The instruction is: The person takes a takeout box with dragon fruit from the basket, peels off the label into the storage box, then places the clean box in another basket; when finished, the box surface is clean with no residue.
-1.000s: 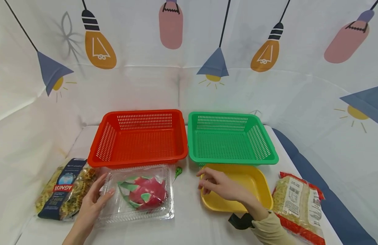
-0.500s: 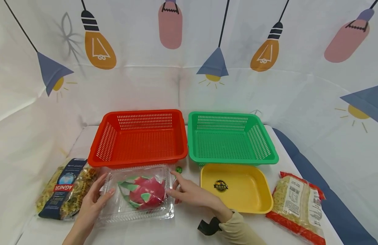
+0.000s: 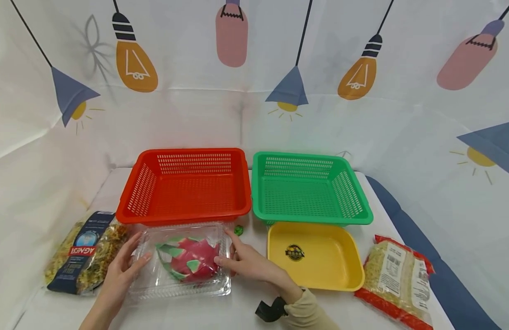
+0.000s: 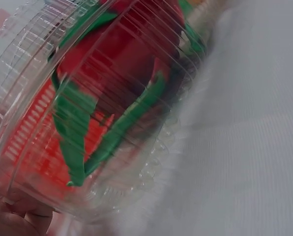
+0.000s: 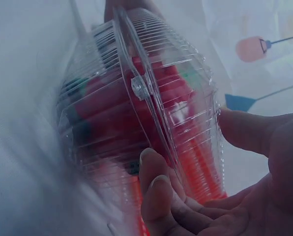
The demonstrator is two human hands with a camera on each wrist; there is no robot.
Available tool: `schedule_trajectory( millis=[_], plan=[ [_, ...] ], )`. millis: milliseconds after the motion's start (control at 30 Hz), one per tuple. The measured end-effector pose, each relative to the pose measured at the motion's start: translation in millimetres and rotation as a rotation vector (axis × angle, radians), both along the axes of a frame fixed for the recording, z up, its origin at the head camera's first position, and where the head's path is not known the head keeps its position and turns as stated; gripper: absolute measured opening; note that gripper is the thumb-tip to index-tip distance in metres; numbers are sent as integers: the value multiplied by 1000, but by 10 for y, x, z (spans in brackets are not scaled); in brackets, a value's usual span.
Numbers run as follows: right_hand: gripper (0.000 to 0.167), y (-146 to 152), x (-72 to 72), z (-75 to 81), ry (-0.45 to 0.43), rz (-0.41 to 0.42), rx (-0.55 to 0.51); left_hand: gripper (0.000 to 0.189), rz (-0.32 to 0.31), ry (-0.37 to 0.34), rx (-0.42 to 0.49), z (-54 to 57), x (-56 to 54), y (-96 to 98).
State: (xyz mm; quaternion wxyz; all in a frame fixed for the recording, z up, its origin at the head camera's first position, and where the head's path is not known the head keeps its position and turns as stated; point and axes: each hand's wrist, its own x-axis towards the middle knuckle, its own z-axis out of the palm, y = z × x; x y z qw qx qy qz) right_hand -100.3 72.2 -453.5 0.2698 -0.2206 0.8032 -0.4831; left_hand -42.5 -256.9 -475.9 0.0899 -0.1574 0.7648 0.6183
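A clear plastic clamshell container [image 3: 151,275] lies closed in front of the red basket [image 3: 184,217]. Inside it, a pink dragon fruit [image 3: 194,259] with green leaf tips shows through the lid. My left hand [image 3: 121,270] holds the container's left side, thumb toward the lid; in the left wrist view its fingers [image 4: 23,214] show at the lower left beside the plastic. On the opposite side, my right hand [image 3: 254,263] grips the container, thumb on the lid's edge. The right wrist view shows that hand's fingertips [image 5: 156,196] against the ribbed side wall.
Right of the red basket stands a green basket [image 3: 312,220], with a yellow tray [image 3: 320,270] in front of it. A pasta bag [image 3: 83,256] lies at the left, another red-edged bag [image 3: 396,279] at the right. A small green item [image 3: 239,230] sits behind my right hand.
My right hand has moved left from over the yellow tray to the container's right side and taken hold there. The left hand stays at the container's left side.
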Motion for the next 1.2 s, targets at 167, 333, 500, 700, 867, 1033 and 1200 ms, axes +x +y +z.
schedule_trajectory(
  millis=[167,333,500,700,867,1033,1200],
  plan=[
    [88,-3,9,-2,7,-10,-9,80,21,-9,43,30,-11,14],
    [87,17,23,30,16,-12,-39,81,36,-50,70,75,-6,31],
    [87,50,55,101,29,-5,-70,82,39,-100,84,137,20,41],
    [83,119,102,236,-5,-19,-97,79,40,-93,115,218,77,82],
    [79,204,119,340,-24,-21,-102,75,24,-26,78,257,139,118],
    [78,306,109,423,-25,-16,-147,70,12,57,104,291,201,163],
    [75,438,91,527,-60,-25,-175,69,15,103,165,364,246,246]
  ],
)
